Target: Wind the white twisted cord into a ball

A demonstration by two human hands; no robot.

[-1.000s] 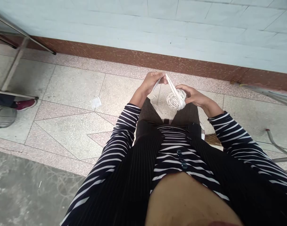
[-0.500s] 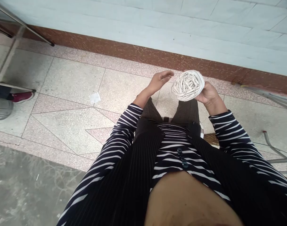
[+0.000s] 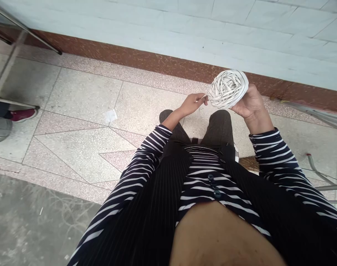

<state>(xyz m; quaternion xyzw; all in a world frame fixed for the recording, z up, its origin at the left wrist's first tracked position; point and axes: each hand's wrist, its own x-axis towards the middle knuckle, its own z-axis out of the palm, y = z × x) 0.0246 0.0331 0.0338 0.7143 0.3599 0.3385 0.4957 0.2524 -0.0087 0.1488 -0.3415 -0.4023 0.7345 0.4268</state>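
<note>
A ball of white cord (image 3: 227,88), wound in many crossing strands with thin dark lines, is held up in front of my knees. My right hand (image 3: 251,105) is closed around its right and lower side; some of the fingers are hidden behind it. At the ball's left edge, my left hand (image 3: 194,103) pinches a short strand of the cord between thumb and fingers. That strand runs from the fingertips to the ball.
A pale wall (image 3: 157,29) with a brown base band faces me. A white scrap (image 3: 110,116) lies on the tiled floor (image 3: 82,92). At left are a metal-legged frame (image 3: 10,62) and another person's red shoe (image 3: 23,114). Metal tubing (image 3: 313,164) stands at right.
My left hand has gone from open beside the ball to pinching a strand at its edge. My right hand has raised the ball slightly up and to the right, tilting it.
</note>
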